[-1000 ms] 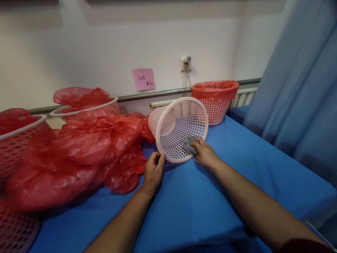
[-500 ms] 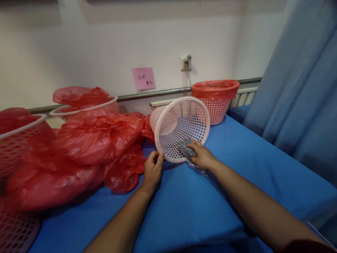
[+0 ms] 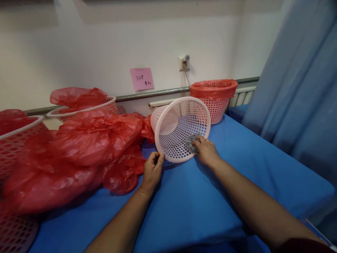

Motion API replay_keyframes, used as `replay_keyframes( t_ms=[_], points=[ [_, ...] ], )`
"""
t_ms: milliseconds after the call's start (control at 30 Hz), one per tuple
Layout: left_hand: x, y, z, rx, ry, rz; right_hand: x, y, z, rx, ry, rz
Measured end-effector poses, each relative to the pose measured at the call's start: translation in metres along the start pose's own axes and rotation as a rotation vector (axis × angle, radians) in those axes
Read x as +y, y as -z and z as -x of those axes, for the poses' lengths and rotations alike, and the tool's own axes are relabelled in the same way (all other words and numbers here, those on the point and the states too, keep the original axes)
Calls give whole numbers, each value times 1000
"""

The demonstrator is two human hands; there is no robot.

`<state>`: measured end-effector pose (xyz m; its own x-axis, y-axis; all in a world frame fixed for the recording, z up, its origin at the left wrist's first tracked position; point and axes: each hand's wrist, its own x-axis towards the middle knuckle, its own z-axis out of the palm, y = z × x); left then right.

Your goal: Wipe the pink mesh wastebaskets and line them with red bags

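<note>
A pink perforated plastic basket (image 3: 173, 105) lies on its side on the blue sheet (image 3: 200, 203), its mouth turned toward me. My left hand (image 3: 152, 171) pinches the lower left of its rim, fingers closed. My right hand (image 3: 206, 151) reaches into the mouth at the lower right and presses a grey cloth (image 3: 191, 143) against the inner wall near the rim.
A heap of red plastic bags (image 3: 86, 147) lies left of the basket, over more pink baskets (image 3: 15, 140). Another basket lined with a red bag (image 3: 213, 100) stands upright at the back by the wall. A blue curtain (image 3: 300, 88) hangs at the right.
My right hand slid the grey cloth left along the lower rim, then back right and a little deeper into the basket. The left hand kept its grip.
</note>
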<state>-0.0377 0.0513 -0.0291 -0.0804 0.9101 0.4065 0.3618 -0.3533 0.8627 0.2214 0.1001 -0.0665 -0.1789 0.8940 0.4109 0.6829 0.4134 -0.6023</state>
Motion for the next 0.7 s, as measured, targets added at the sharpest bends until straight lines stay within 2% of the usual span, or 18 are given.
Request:
replay_keyframes(
  t_ms=[133,200,300,433,500,533,600,700],
  points=[
    [-10,-12,6,-270,80,57,-16,-17,7,-108,129,-152],
    [-15,-16,7,-335,101,56,-24,-25,9,-169,214,-295],
    [-14,-12,4,-252,81,60,-25,-22,6,-222,233,-323],
    [-2,1,-1,-12,11,39,-10,-1,-1,-178,73,-33],
    [1,3,-1,42,-1,48,-4,6,-1,-131,-2,39],
    [1,3,-1,33,6,58,-3,6,-1,-121,-15,43],
    [-2,-1,2,-61,49,88,-7,2,1,-136,9,19],
    [-12,-11,6,-293,124,109,-17,-13,5,-191,131,-127]
  ],
)
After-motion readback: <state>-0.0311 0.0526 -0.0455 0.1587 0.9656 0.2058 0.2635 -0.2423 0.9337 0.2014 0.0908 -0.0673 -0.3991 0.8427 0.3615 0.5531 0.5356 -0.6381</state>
